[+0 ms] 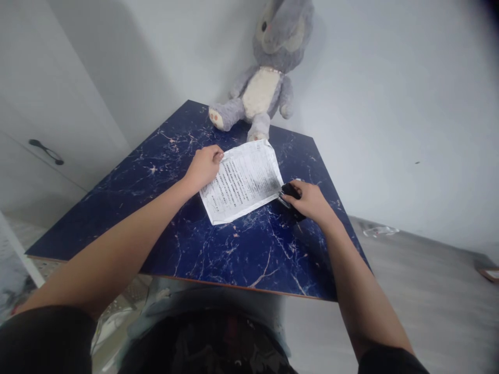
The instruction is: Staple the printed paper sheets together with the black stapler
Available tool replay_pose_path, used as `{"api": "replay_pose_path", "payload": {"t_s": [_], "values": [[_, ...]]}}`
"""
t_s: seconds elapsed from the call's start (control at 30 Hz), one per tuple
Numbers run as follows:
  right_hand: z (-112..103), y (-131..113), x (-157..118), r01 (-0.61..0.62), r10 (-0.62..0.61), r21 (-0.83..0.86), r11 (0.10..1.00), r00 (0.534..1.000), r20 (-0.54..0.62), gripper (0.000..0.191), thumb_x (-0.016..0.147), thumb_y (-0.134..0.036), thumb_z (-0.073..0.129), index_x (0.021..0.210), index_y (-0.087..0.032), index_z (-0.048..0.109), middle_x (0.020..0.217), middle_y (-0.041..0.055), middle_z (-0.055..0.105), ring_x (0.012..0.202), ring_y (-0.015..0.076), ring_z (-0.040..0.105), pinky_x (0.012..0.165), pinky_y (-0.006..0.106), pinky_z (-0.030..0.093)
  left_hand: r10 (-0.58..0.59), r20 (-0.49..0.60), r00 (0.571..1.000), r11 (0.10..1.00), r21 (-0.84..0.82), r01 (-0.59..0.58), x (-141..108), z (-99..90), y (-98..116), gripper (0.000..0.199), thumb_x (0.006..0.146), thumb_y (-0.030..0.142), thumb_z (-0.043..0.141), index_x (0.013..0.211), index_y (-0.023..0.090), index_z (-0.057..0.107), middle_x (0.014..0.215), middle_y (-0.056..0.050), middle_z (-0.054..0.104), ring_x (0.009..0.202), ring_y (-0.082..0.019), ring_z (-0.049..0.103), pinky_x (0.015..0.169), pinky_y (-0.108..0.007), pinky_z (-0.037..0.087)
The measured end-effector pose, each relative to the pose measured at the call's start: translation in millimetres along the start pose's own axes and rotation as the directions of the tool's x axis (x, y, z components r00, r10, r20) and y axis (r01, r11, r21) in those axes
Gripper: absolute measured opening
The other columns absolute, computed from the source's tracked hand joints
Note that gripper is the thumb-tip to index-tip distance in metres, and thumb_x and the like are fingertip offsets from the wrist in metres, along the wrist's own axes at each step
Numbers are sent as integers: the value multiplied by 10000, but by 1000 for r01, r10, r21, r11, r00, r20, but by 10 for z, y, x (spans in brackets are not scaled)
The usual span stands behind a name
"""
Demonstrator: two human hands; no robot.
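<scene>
Printed sheets of paper [245, 182] lie slanted over the table, their corners a little curled. At their upper left edge, my left hand [205, 165] pinches the paper between thumb and fingers. My right hand [307, 200] is closed around a black stapler [291, 193] at the right edge of the sheets. The stapler's front end meets the paper's edge there; whether the paper sits between its jaws I cannot tell. My fingers hide part of the stapler.
The blue marbled table [241, 254] stands against a pale wall. A grey plush toy [263, 91] sits at its back edge, one foot close to the paper. A cabinet handle [46, 151] is at the left, and a clear plastic item [380, 231] lies on the floor at right.
</scene>
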State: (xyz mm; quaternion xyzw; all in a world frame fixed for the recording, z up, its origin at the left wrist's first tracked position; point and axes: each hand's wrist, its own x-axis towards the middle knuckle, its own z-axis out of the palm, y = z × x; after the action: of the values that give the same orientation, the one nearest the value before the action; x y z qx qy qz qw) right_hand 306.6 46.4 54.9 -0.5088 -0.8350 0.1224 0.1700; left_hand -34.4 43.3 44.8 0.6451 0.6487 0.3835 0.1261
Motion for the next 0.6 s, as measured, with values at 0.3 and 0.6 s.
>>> {"api": "replay_pose_path", "payload": {"t_s": [0.3, 0.6], "values": [[28, 130, 38, -56, 53, -44, 997, 997, -60, 271, 853, -470, 641, 776, -217, 581, 733, 53, 643, 658, 210, 556, 635, 350, 369, -48, 21, 999, 999, -11, 48, -10, 6, 26, 250, 969, 222, 490, 970, 182, 737, 1012, -93, 755, 933, -243, 647, 973, -361, 470], [91, 100, 78, -71, 70, -13, 997, 996, -51, 274, 888, -461, 569, 767, -215, 567, 789, 71, 665, 716, 221, 572, 664, 347, 370, -68, 27, 997, 997, -31, 69, -23, 41, 20, 258, 958, 215, 497, 974, 164, 750, 1025, -109, 755, 950, -253, 655, 968, -361, 472]]}}
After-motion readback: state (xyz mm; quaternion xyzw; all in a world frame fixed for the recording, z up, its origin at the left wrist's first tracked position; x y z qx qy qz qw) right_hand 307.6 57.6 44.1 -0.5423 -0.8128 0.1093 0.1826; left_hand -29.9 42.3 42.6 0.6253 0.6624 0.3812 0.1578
